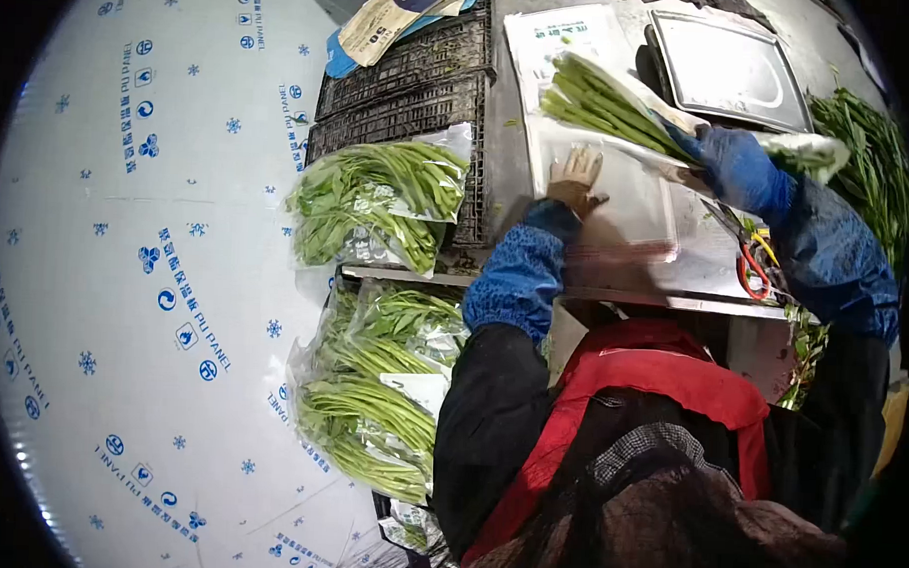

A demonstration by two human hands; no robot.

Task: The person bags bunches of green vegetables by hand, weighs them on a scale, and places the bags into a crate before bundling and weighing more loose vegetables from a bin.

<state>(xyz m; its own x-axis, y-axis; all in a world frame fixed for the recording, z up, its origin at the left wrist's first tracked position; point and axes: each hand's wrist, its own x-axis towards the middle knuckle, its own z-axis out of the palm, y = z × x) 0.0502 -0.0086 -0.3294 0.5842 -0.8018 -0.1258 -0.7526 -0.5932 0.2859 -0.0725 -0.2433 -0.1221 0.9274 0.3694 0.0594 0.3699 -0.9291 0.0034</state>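
Observation:
My left hand (576,180) lies with its fingers spread on a stack of clear plastic bags (627,215) on the work table. On the right, my right hand (714,158), partly covered by a blue sleeve, is closed round a bundle of green stems (616,107). The cut ends of the bundle point to the upper left, above the bags. Behind my right hand, a white wrapped part (804,154) sticks out to the right. Scissors with red handles (750,269) lie just below my right forearm.
A scale with a pale tray (730,71) stands at the back. Loose leafy greens (864,168) lie at the far right. Bagged greens (382,201) rest on black crates (406,102) at the left, and more bagged greens (381,382) sit below them. A white panel wall (174,274) is farther left.

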